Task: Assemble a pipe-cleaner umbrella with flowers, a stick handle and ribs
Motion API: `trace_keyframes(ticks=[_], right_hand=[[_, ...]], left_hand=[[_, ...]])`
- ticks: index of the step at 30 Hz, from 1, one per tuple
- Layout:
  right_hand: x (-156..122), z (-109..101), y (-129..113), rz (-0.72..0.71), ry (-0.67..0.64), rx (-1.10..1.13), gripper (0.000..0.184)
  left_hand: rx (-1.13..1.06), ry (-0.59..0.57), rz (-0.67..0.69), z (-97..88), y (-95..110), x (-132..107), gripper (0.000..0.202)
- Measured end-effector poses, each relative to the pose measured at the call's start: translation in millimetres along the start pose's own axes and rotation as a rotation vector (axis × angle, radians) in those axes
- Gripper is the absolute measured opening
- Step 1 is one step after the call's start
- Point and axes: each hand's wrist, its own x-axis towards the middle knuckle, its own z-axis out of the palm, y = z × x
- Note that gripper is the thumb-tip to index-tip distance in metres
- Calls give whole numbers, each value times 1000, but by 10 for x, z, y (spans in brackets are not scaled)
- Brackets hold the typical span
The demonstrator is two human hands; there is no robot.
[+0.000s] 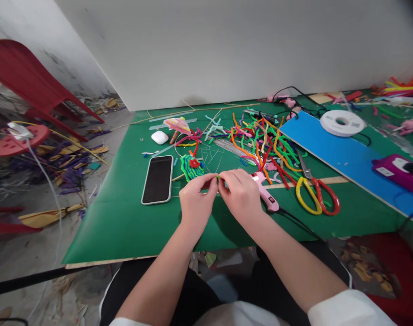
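Observation:
Over the front part of the green table (121, 226), my left hand (199, 194) and my right hand (241, 192) meet at the fingertips. Both are closed in a pinch on a small green piece of pipe cleaner (218, 178), mostly hidden by the fingers. Just beyond my left hand lies a striped blue-and-green pipe cleaner shape (192, 168) with a red flower-like middle. A pink glue gun (268, 197) rests beside my right hand, partly covered by it. Behind the hands spreads a heap of coloured pipe cleaners (261, 138).
A phone (157, 179) and a white earbud case (159, 137) lie left. Scissors (317, 192) with yellow and red handles lie right. A blue board (345, 158) carries a white spool (342, 123) and a purple device (400, 171). Another person's hand (412, 127) shows at far right.

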Motion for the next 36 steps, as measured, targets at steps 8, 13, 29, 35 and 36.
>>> trace_keyframes(ticks=[8,13,29,35,36], right_hand=[[62,-40,25,140,-10,210,15],[66,-52,30,107,-12,172,12],[106,-89,29,245,-59,363,12],[102,-136,53,54,-50,212,14],[101,-133,59,32,-43,203,15]], left_hand=[[-130,-7,-46,13,-28,2,17],[-155,1,-70,11,-5,-8,13],[-143,-11,-9,-30,0,6,30],[76,-23,156,-81,37,5,32],[97,-27,176,-83,40,3,32]])
